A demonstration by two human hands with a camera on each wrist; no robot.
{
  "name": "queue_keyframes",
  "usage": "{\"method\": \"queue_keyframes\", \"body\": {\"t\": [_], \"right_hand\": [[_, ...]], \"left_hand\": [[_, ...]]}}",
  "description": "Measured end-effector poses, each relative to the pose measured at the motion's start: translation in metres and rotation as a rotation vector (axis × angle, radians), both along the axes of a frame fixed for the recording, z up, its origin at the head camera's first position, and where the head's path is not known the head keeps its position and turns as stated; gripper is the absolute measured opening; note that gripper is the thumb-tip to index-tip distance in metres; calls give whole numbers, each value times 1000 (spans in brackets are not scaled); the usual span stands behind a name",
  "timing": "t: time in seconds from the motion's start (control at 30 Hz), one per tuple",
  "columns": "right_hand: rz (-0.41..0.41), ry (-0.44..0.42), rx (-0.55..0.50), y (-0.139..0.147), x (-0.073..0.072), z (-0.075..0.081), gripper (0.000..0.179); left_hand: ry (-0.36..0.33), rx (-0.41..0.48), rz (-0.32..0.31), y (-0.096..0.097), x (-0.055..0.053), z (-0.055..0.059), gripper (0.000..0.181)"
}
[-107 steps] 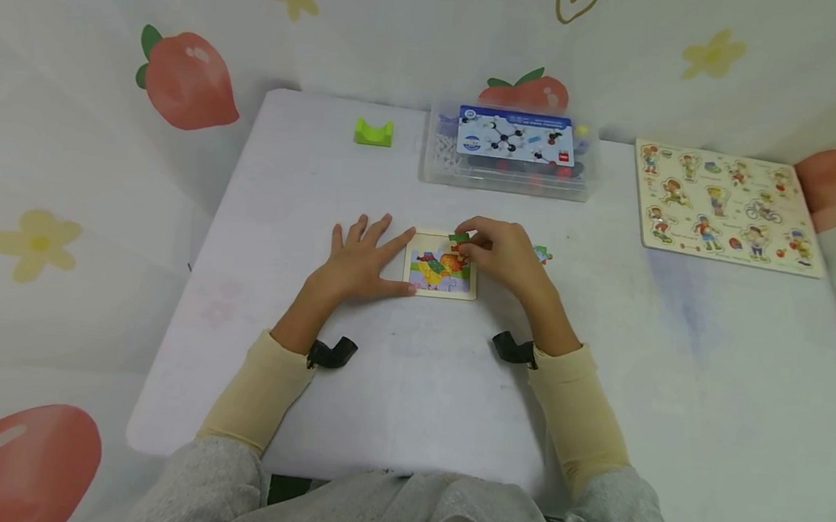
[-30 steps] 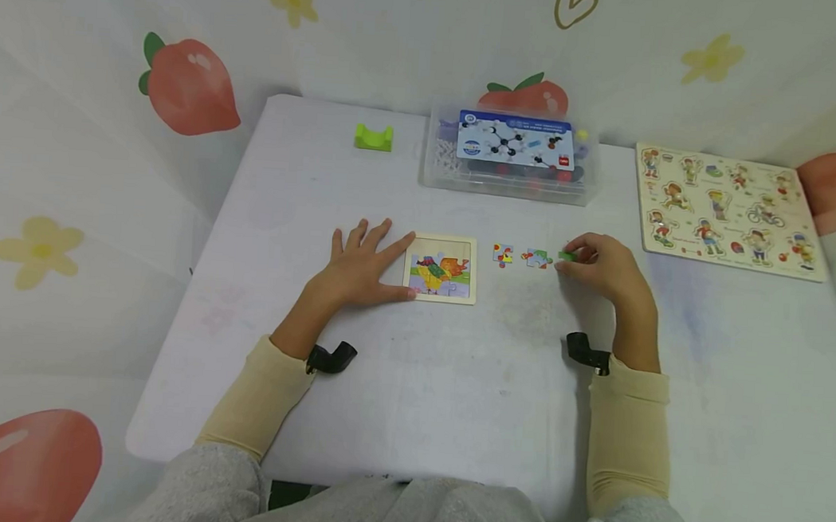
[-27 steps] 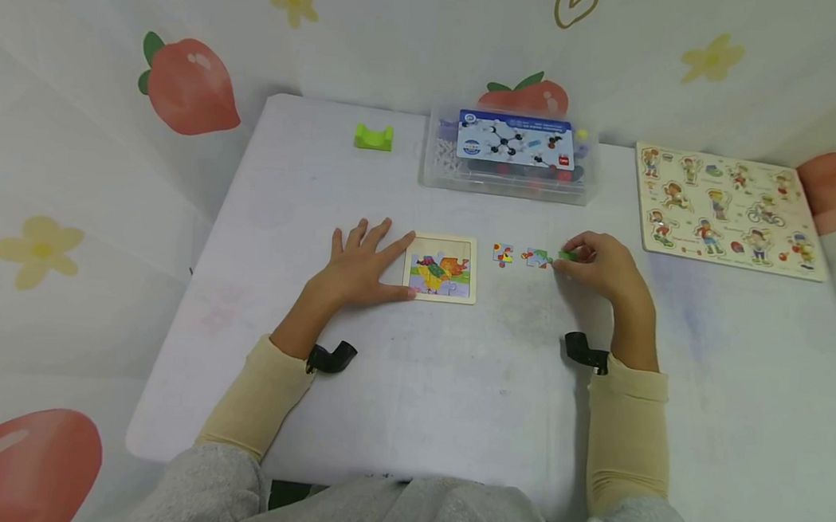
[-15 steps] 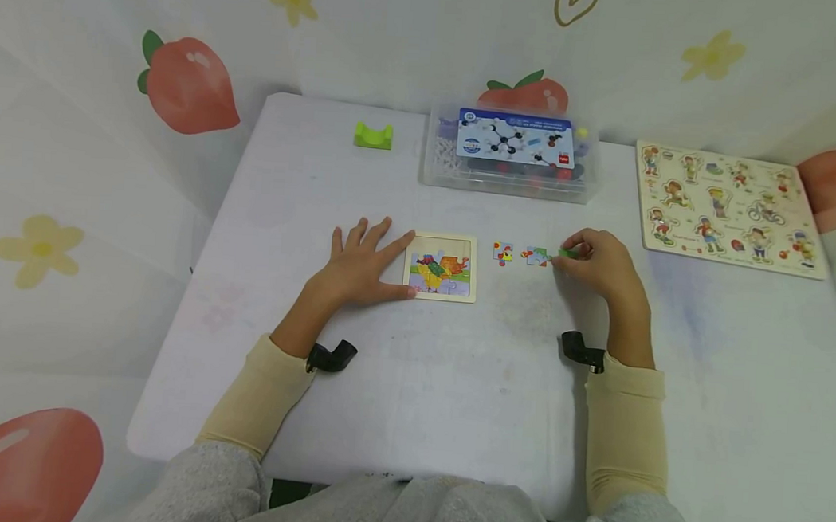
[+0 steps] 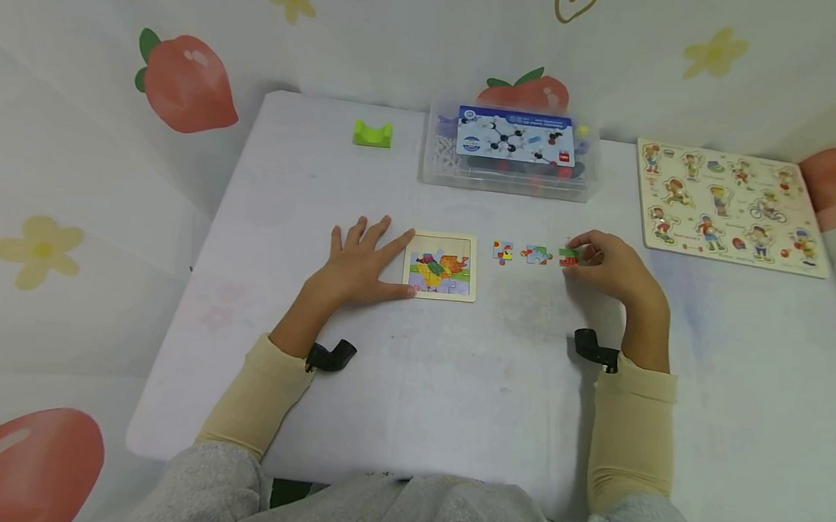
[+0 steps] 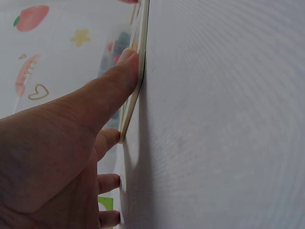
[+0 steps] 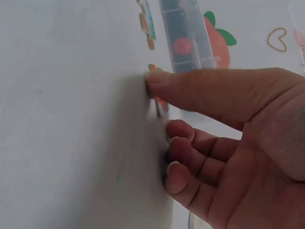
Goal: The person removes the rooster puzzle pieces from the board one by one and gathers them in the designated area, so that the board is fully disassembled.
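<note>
My left hand (image 5: 361, 269) lies spread on the table, thumb and index finger touching the left edge of a small wooden puzzle tray (image 5: 438, 297). Inside, joined pieces show part of a colourful bird picture, with bare wood along the top. To the right, my right hand (image 5: 608, 265) pinches a green and red jigsaw piece (image 5: 569, 257) on the table between thumb and index finger; the right wrist view hides the index fingertip behind the thumb (image 7: 190, 90). Two loose jigsaw pieces, one yellow and red (image 5: 502, 252) and one blue and green (image 5: 536, 255), lie between tray and hand.
A clear plastic box (image 5: 509, 179) with a molecule-printed card stands at the back. A green notched block (image 5: 373, 135) sits to its left. At the back right lies a wooden peg board (image 5: 733, 208) with printed figures. A patterned cloth hangs behind the table.
My right hand carried the green and red piece from the tray to the right, down to the table. In the last half second it shifted slightly right, exposing more of it. The left hand stays put.
</note>
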State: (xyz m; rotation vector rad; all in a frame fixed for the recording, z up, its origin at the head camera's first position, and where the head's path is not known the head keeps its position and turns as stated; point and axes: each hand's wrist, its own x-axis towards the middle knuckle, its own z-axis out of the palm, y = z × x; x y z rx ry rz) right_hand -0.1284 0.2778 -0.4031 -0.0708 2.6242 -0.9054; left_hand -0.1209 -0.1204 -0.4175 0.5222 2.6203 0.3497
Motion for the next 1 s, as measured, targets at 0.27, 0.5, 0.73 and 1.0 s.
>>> {"method": "queue_keyframes", "body": {"t": [0.27, 0.5, 0.73, 1.0], "right_hand": [[-32, 41, -7, -3, -1, -3, 37], [-29, 23, 9, -3, -1, -2, 38], [-6, 30, 12, -4, -1, 0, 40], [39, 112, 7, -28, 1, 11, 37]], "left_hand": [[-7, 4, 4, 0, 1, 2, 98], [-9, 9, 0, 0, 1, 4, 97], [-4, 6, 0, -1, 0, 4, 98], [-4, 17, -6, -1, 0, 2, 97]]}}
